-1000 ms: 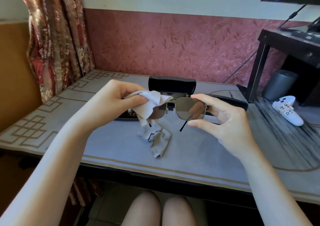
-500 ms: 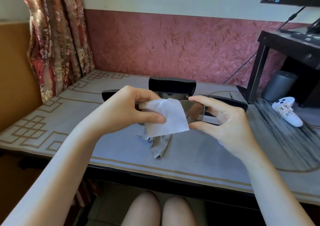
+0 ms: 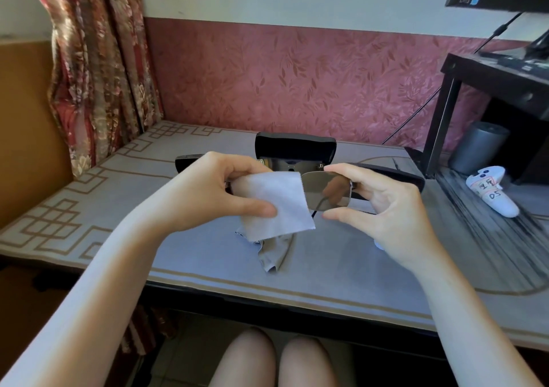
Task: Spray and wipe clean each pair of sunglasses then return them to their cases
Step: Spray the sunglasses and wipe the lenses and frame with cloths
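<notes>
Grey cloth matting [image 3: 208,265] with gold lines covers the desk [image 3: 267,305], and bare knees [image 3: 276,360] peek out under its front edge. Close to the front of the desk lies a crumpled grey cloth [image 3: 277,253].

Just above it, up in the air, both hands hold the sunglasses [image 3: 326,192]. The left hand [image 3: 208,190] pinches a white cloth [image 3: 276,205]. Its thumb presses on the front and its fingers [image 3: 237,167] curl behind. The white cloth covers one lens, so that lens is hidden. The right hand [image 3: 389,205] holds the other end of the sunglasses. Its fingers [image 3: 344,169] curl over the top rim, and its thumb sits just under the dark lens. That lens shows plainly between the two hands.

Behind the hands an open black case [image 3: 295,148] sits on the desk with its lid up. A second black case [image 3: 185,161] lies to its left, partly hidden by the left hand. A long black case [image 3: 398,175] lies to its right, behind the right hand.

Farther right a white game controller [image 3: 491,192] with writing on it lies near a grey bin [image 3: 475,146] under a black stand [image 3: 445,113]. At the back are a red leafy wall [image 3: 297,83] and a flowery curtain [image 3: 98,60].
</notes>
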